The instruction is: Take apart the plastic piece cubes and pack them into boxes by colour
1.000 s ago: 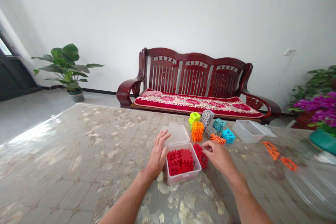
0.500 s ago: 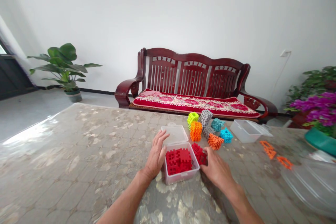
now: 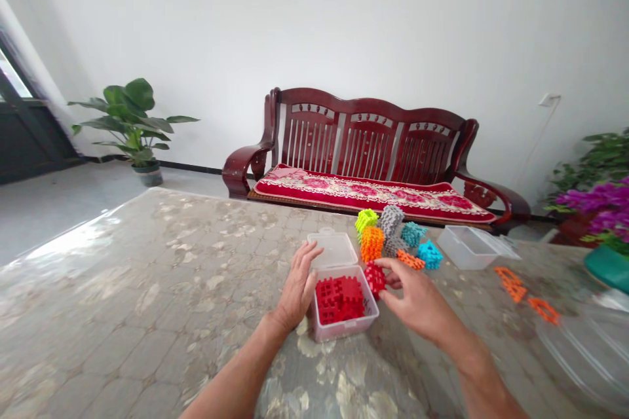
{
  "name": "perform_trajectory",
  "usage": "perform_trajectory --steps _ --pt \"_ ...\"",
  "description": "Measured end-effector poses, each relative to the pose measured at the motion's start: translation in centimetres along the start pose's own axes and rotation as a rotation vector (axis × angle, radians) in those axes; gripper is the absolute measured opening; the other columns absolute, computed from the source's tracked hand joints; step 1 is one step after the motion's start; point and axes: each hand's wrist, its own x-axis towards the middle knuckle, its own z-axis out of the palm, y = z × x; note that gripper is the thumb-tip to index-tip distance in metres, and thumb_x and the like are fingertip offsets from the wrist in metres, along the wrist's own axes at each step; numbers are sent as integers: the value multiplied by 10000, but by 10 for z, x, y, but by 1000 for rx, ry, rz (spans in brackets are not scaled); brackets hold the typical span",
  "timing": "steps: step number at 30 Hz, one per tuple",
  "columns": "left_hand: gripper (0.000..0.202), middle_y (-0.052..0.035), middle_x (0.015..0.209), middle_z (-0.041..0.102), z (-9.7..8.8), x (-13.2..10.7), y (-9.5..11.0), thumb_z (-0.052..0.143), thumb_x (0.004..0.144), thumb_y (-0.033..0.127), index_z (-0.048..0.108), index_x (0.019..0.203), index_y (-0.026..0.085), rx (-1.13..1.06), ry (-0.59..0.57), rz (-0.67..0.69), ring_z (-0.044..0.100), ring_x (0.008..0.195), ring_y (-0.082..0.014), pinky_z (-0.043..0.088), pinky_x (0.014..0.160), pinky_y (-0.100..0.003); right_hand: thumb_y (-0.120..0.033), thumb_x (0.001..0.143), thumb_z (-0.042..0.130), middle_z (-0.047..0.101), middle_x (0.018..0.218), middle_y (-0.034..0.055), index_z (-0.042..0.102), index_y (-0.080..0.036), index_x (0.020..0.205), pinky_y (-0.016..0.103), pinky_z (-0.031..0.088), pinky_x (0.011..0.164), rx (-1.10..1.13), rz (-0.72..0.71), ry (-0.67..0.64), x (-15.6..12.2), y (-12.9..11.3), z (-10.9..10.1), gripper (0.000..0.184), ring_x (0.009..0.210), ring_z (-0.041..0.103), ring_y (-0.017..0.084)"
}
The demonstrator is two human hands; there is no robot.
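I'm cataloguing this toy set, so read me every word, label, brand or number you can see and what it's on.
No text can be read anywhere in this view.
Open plastic box holding red interlocking pieces: small dark marks inside its right side, too small to tell if they are writing.

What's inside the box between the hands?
Red notched pieces show in the open box. Whatever lies beneath the top ones is covered, so the bottom layer can't be seen.
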Motion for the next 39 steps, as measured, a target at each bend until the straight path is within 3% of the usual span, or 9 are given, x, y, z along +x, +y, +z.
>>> perform_trajectory --steps 5,11,14,19,25,30,35,39 --pt "417 -119 1503 429 1 0 -1 355 985 263 474 1382 219 10 4 13 273 1470 -265 232 1199 -555 -81 720 518 674 1235 53 632 -236 1195 352 453 1010 -106 -288 -203 15 -38 0 512 1148 606 214" --pt "415 -117 1507 423 2 -1 -5 357 986 246 463 1386 218 19 6 27 252 1479 -260 228 1203 -545 -29 723 495 685 1224 21 666 -240 1134 332 407 1055 -75 -506 -410 31 -43 13 492 1175 589 185" --pt "418 -113 1509 423 3 -1 -5 361 976 222 464 1381 222 12 8 30 260 1475 -261 226 1202 -549 -17 744 482 688 1226 10 681 -242 1109 319 403 1054 -21 -503 -400 32 -40 16 472 1174 591 170" --pt "422 -109 1517 412 1 0 -3 366 964 205 470 1373 221 5 2 26 260 1475 -261 221 1205 -544 -13 784 486 746 997 9 728 -231 979 308 453 946 -31 -488 -336 29 -35 25 379 981 639 170" --pt "421 -113 1512 411 2 -1 -3 354 976 222 450 1386 221 16 -2 35 250 1477 -262 218 1204 -553 -8 799 473 752 926 16 748 -232 937 299 470 884 -13 -523 -307 24 -36 38 381 920 633 172" --pt "421 -117 1500 430 3 -1 -5 364 965 206 470 1372 219 13 13 33 262 1472 -265 241 1196 -551 -41 790 492 754 1017 15 740 -246 979 316 472 938 110 -447 -260 28 -25 31 373 994 651 174" --pt "420 -120 1508 420 2 -1 -5 351 970 206 472 1372 218 7 -2 22 255 1476 -266 233 1199 -561 -175 822 486 751 1007 57 726 -210 978 358 514 878 137 -25 32 38 22 19 288 927 684 210" --pt "416 -116 1511 412 2 -1 -6 348 976 219 466 1375 220 6 -1 28 251 1477 -261 228 1202 -556 -190 741 580 724 1126 85 695 -182 1104 382 476 958 0 107 -5 34 53 20 381 1045 658 237"
